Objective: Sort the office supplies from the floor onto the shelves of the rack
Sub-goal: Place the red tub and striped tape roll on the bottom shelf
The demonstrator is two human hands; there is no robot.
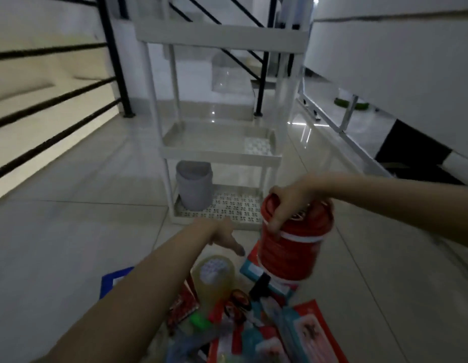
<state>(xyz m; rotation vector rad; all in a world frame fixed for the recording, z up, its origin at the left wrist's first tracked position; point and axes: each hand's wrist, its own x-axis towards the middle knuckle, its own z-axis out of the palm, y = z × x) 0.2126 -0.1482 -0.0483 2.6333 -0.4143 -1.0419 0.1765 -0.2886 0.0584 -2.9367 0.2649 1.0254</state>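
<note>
Right hand point(288, 203) gripped the red container point(293, 247) by its top, above the floor pile. Left hand point(225, 235) appeared open, empty.

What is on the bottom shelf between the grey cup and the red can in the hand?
Nothing in the head view: between the grey cup and the red can held by the right hand, only the bare patterned bottom shelf shows.

Bin point(194, 186) on rack's point(219, 153) bottom shelf (left side), supplies point(253, 318) on floor point(70, 231) before it
</note>
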